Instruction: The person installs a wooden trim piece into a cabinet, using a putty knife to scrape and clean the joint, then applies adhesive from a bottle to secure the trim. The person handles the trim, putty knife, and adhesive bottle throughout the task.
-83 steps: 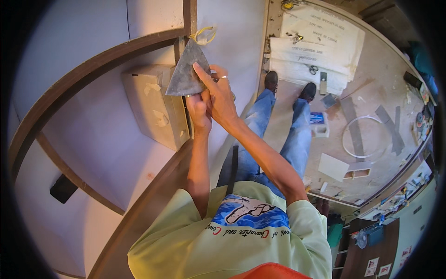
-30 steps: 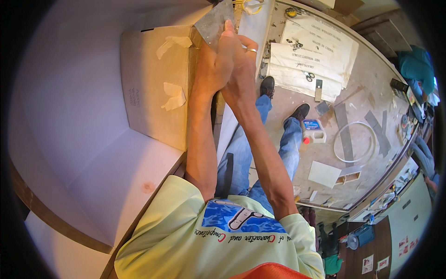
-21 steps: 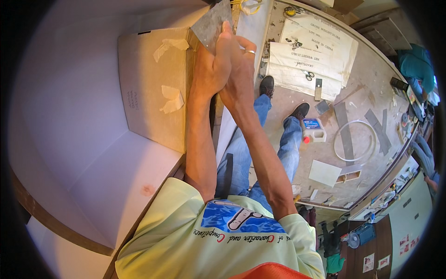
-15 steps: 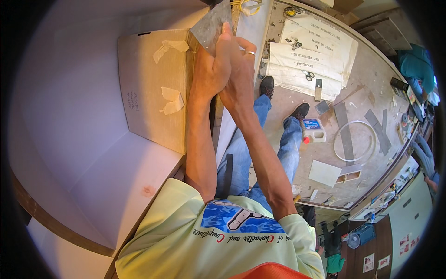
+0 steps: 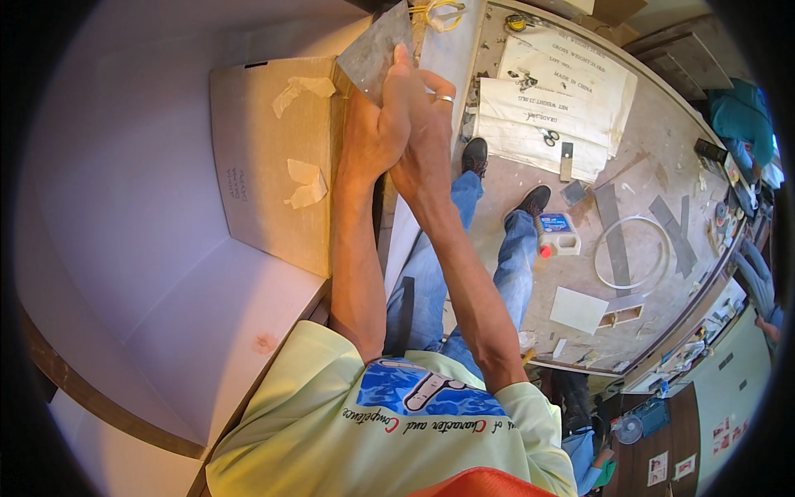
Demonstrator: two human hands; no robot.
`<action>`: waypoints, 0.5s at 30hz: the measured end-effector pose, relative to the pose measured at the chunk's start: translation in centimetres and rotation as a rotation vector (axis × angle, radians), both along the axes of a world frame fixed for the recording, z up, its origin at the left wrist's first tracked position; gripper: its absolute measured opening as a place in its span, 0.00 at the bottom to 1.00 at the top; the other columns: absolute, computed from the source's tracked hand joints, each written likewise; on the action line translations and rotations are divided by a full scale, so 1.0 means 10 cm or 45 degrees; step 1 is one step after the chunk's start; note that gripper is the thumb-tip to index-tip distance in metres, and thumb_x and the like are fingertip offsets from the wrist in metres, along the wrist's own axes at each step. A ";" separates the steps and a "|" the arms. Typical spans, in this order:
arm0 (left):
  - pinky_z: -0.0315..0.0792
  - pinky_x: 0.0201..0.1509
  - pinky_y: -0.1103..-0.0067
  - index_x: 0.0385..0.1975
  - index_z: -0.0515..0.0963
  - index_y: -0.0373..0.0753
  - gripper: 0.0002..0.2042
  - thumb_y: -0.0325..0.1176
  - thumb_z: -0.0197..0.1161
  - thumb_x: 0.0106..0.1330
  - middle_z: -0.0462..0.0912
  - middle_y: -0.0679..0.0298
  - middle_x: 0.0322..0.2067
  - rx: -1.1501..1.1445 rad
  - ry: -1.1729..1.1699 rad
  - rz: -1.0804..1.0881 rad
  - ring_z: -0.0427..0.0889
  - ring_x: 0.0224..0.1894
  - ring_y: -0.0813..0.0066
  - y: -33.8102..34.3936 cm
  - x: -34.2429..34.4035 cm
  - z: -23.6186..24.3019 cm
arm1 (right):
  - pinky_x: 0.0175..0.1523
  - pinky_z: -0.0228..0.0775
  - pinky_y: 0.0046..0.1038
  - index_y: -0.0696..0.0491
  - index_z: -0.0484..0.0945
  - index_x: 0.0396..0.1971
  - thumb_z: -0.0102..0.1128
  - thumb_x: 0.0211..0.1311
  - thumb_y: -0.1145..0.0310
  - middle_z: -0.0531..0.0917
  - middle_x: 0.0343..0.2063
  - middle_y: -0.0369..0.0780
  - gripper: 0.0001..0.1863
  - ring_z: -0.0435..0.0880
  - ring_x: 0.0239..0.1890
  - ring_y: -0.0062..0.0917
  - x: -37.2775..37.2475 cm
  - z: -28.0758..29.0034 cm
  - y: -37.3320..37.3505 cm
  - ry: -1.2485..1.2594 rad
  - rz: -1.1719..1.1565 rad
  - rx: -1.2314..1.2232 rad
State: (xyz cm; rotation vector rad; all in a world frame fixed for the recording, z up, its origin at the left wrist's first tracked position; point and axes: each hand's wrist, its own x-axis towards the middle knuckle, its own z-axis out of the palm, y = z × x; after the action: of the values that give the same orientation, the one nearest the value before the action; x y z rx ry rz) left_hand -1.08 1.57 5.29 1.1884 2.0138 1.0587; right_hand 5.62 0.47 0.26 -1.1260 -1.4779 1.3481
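Holding the grey metal blade (image 5: pixel 373 56) occupies both hands, which are pressed together at its near end. The left hand (image 5: pixel 374 131) is closed at the near edge of the blade; the right hand (image 5: pixel 427 137), wearing a ring on one finger, is clenched against it from the right. One digit lies flat on the blade face; the overlap prevents telling which hand it belongs to. The blade is located at the far end of the reach, tilted, with one corner directed toward the far side.

To the left of the blade, a cardboard box (image 5: pixel 273 157) with torn tape (image 5: pixel 306 184) stands in a white compartment (image 5: pixel 190 306). To the right of the blade, near its far corner, is a yellow cord (image 5: pixel 440 15).

On the floor (image 5: pixel 530 319) to the right, a white sheet (image 5: pixel 538 103) carries scissors (image 5: pixel 550 137). Nearer are a white jug (image 5: pixel 561 240) with a red cap, a white ring (image 5: pixel 602 258) lying across a grey strip (image 5: pixel 612 224), and a white panel (image 5: pixel 578 309) beside a small open box (image 5: pixel 623 316).
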 end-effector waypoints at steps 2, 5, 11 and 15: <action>0.74 0.39 0.75 0.35 0.84 0.33 0.23 0.42 0.44 0.79 0.83 0.62 0.25 0.051 -0.048 -0.021 0.82 0.32 0.71 -0.01 0.01 0.01 | 0.60 0.63 0.36 0.61 0.65 0.70 0.59 0.64 0.69 0.83 0.49 0.45 0.35 0.72 0.58 0.43 0.01 0.02 -0.01 0.004 -0.006 -0.019; 0.75 0.45 0.74 0.40 0.83 0.32 0.19 0.41 0.48 0.78 0.85 0.60 0.34 0.007 -0.132 0.002 0.83 0.39 0.70 -0.04 0.03 0.02 | 0.52 0.69 0.32 0.49 0.65 0.73 0.60 0.66 0.72 0.71 0.53 0.45 0.34 0.73 0.48 0.35 0.01 0.05 -0.02 0.017 -0.030 -0.062; 0.75 0.51 0.73 0.46 0.81 0.31 0.17 0.39 0.52 0.76 0.87 0.59 0.42 0.046 -0.084 0.100 0.84 0.45 0.69 -0.03 0.00 -0.06 | 0.57 0.67 0.34 0.55 0.64 0.72 0.60 0.64 0.71 0.76 0.54 0.45 0.35 0.73 0.53 0.39 0.00 0.01 -0.01 -0.031 -0.010 0.001; 0.73 0.40 0.76 0.29 0.85 0.32 0.24 0.39 0.45 0.80 0.84 0.60 0.24 0.073 -0.072 0.018 0.80 0.30 0.71 -0.03 0.01 -0.06 | 0.62 0.63 0.35 0.62 0.63 0.71 0.60 0.63 0.70 0.82 0.50 0.45 0.36 0.75 0.56 0.41 0.01 -0.03 -0.01 -0.017 0.036 -0.016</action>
State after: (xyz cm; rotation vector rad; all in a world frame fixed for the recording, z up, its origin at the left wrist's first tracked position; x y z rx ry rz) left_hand -0.99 1.27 4.73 1.1618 1.9628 1.1511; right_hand 5.72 0.38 -0.08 -1.1278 -1.5016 1.3735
